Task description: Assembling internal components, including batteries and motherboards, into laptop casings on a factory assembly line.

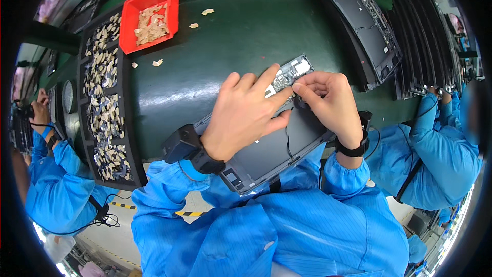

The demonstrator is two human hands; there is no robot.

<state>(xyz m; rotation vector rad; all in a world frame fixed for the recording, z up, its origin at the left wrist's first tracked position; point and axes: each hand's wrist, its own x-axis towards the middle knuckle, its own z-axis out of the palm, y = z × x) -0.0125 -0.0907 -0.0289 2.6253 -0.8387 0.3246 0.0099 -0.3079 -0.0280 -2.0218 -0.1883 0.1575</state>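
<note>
Though illegible, label-like white patch (303, 66) near right hand (334, 103)

Green bench (225, 36) | red bin (173, 13) | black tray (131, 123) | pale pieces (207, 12) | grey chassis (266, 154)

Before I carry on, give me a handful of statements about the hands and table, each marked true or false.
1. The left hand and right hand are both over a grey case. True.
2. The red bin is empty. False: the red bin holds pale pieces.
3. The black tray is to the left of both hands. True.
4. Nothing loose lies on the table. False: a few loose pieces lie on the green table near the bin.
5. The wearer's sleeves are red. False: the sleeves are blue.
6. Another grey case is to the right of the hands. True.
</note>
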